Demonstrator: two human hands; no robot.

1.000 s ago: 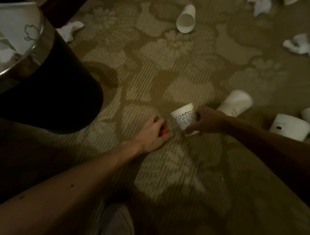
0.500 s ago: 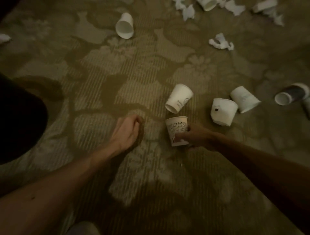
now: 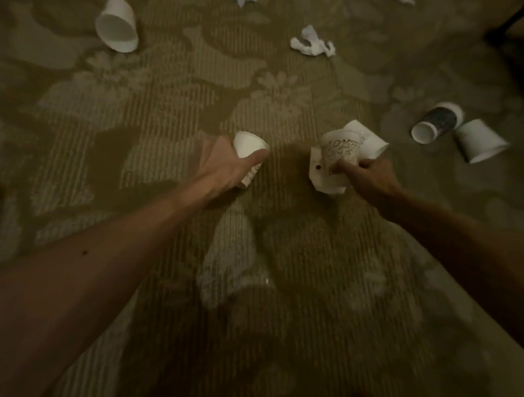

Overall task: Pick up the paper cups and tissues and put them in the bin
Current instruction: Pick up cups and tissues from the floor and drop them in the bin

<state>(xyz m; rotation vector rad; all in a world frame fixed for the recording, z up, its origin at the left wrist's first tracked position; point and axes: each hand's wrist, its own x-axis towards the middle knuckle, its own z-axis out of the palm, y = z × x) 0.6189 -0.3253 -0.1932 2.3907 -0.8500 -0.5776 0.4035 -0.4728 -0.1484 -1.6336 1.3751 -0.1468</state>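
My left hand point(image 3: 224, 167) wraps its thumb and fingers round a white paper cup point(image 3: 249, 147) lying on the carpet. My right hand point(image 3: 365, 175) holds a printed paper cup point(image 3: 338, 150) and is over a white cup with a dark dot point(image 3: 321, 175). Another white cup point(image 3: 371, 141) lies just behind them. More cups lie around: one at the far left point(image 3: 117, 27), a dark-sleeved one point(image 3: 438, 123) and a white one point(image 3: 480, 141) at the right. A crumpled tissue point(image 3: 312, 42) lies farther back. The bin is out of view.
Patterned olive carpet point(image 3: 170, 99) covers the floor. More tissue scraps point(image 3: 243, 2) show at the top edge. A dark object point(image 3: 507, 34) stands at the upper right corner.
The view swung right, so the bin left the frame. My left hand reached forward and took hold of the white cup. My right hand carried the printed cup over to the dotted cup.
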